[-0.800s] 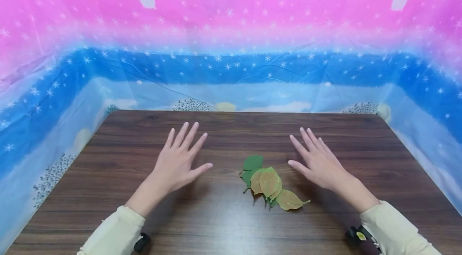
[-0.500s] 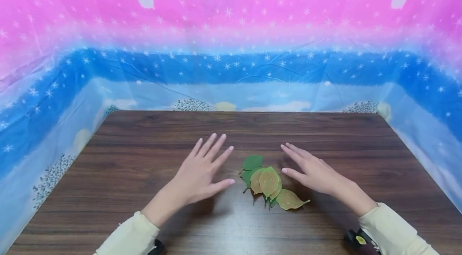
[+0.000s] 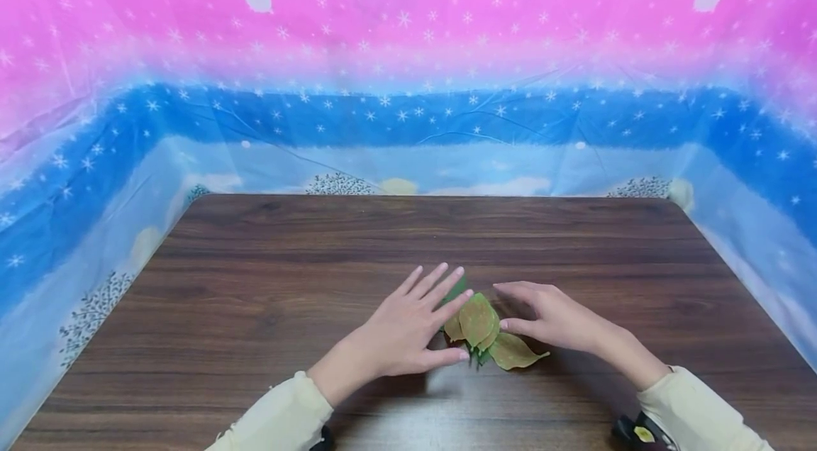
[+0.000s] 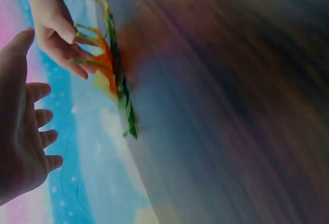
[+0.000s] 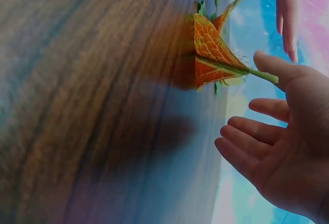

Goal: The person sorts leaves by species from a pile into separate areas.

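A loose pile of leaves (image 3: 476, 318) lies on the brown wooden table, green and yellow-green with brown speckles. Spread fingers on my left hand (image 3: 408, 334) reach over the pile's left end and hide part of it. My right hand (image 3: 568, 320) is at the right side, its thumb tip close to the leaves; contact is unclear. One pointed leaf (image 3: 515, 352) sticks out toward the lower right. In the right wrist view a leaf's orange, veined underside (image 5: 213, 54) shows beyond the thumb. The left wrist view shows stems (image 4: 87, 39) rising near the right hand.
The wooden table (image 3: 287, 245) has rounded far corners. A pink and blue snowflake-print cloth (image 3: 408, 110) stands around its back and sides. Dark wrist devices (image 3: 638, 431) sit below the pale sleeves (image 3: 698, 405).
My left hand has moved right and nearer, from beside the pile to over its left part. My right hand has come down and closer to the leaves, its fingers bending more.
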A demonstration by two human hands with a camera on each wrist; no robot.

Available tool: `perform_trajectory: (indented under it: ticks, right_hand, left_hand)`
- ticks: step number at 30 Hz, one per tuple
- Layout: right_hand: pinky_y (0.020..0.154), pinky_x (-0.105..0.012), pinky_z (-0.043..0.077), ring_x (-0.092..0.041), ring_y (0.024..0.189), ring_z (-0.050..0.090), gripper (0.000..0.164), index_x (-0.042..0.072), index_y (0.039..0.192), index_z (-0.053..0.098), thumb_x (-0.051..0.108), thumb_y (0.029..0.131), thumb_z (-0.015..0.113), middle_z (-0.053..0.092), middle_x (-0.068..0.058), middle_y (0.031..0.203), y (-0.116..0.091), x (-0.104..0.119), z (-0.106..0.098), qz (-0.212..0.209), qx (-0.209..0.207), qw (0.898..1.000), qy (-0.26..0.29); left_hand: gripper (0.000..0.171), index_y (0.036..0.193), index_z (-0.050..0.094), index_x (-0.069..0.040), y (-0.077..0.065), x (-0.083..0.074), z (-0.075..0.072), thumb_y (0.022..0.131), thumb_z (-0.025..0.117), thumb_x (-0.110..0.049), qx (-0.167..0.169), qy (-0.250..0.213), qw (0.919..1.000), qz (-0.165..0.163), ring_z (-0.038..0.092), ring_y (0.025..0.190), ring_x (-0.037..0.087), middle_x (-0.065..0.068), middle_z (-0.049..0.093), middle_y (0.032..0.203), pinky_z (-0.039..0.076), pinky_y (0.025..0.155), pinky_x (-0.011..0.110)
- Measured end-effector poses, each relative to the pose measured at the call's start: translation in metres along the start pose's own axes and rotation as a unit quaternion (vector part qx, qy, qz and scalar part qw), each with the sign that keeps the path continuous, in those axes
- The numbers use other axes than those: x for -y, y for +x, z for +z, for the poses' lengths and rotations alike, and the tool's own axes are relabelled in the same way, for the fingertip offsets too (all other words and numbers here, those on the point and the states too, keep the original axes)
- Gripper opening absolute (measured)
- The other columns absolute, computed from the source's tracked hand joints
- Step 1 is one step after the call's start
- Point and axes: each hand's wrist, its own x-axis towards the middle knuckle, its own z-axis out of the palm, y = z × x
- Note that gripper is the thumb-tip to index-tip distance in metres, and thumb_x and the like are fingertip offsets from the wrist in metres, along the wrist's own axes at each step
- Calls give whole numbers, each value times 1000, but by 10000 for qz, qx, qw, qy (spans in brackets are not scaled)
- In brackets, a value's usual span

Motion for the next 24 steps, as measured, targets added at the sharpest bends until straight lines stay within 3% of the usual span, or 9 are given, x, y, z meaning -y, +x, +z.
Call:
perform_trajectory:
  ticks: [5,12,20,24]
  right_hand:
    - [94,-53,44,-39,122,50,62,-6,135,51,35,92,67,54,-22,133,-3,2,1,-125,216,9996,-124]
    - [96,-59,38,-47,128,40,77,-6,137,49,42,83,75,43,-27,142,-5,7,4,136,669,9977,-52]
    - [97,-59,38,-46,130,37,70,-6,130,56,32,77,82,42,-25,143,-7,4,10,113,614,9976,-294]
    - [97,-59,38,-45,131,37,62,-3,125,62,30,76,83,44,-24,143,-7,4,13,13,510,9978,-432]
  left_hand:
    - [76,154,27,-16,9,-9,7,96,35,-65,484,-110,9985,227,7,146,28,10,10,160,8,115,44]
    - [76,154,27,-13,17,-18,17,97,35,-63,977,-198,9936,537,8,146,28,12,12,160,15,115,38]
    - [80,153,29,-9,20,-27,24,96,36,-65,1203,-29,9906,650,11,145,26,13,17,159,16,114,30]
    - [81,152,30,-9,20,-30,24,95,37,-65,1422,-96,9883,535,13,145,26,12,19,158,19,113,29]
